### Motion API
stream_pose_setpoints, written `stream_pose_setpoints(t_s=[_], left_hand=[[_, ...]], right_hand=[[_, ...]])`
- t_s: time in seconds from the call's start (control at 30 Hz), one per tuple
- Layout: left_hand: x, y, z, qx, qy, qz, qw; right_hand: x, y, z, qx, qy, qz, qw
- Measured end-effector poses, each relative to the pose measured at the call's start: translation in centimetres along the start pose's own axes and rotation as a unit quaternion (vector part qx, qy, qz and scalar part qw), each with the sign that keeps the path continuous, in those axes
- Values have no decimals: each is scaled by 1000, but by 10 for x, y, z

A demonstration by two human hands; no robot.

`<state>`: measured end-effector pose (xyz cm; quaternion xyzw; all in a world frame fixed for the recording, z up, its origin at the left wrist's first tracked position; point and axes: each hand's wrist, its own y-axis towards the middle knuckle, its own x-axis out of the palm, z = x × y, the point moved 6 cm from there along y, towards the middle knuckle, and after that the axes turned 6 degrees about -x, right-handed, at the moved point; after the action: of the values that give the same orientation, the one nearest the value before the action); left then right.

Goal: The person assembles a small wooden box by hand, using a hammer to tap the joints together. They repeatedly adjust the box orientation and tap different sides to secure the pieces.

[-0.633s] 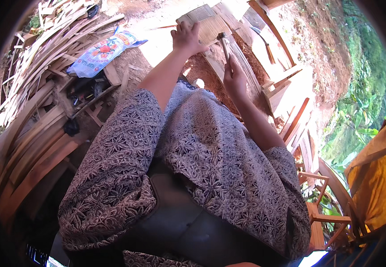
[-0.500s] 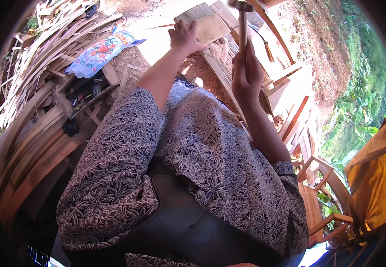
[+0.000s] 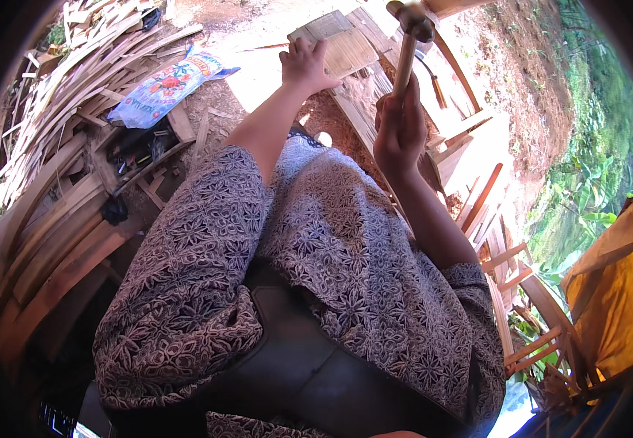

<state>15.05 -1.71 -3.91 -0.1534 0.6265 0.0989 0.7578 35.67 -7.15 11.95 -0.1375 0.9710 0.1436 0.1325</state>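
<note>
My right hand is closed around the wooden handle of a hammer, held raised with its metal head at the top of the view. My left hand grips the left edge of a light wooden board, thumb apart from the curled fingers. The board lies across a longer plank that runs down toward my lap. What the left fingertips press against under the edge is hidden.
Scrap wood strips pile up at the left. Beside them lie a printed plastic sack and a wooden box with dark tools. A curved blade tool rests beyond my right hand. Wooden frames and an orange sheet stand at the right.
The hammer has shifted slightly, its head now tilted to the right and showing more fully. My right hand has moved a little left; my left hand stays on the board.
</note>
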Motion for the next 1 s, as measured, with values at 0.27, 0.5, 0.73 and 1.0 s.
stream_pose_setpoints(t_s=[0.27,0.5,0.73,1.0], left_hand=[[0,-2,-1,-9,-13,-6,1000],[1,1,7,1,-4,-23,1000],[2,-1,-3,-4,-8,-14,1000],[4,-3,0,2,10,-10,1000]], right_hand=[[12,0,24,101,-13,-56,993],[13,-22,101,186,-167,-109,962],[3,-2,-2,20,102,14,995],[8,8,22,74,87,-18,993]])
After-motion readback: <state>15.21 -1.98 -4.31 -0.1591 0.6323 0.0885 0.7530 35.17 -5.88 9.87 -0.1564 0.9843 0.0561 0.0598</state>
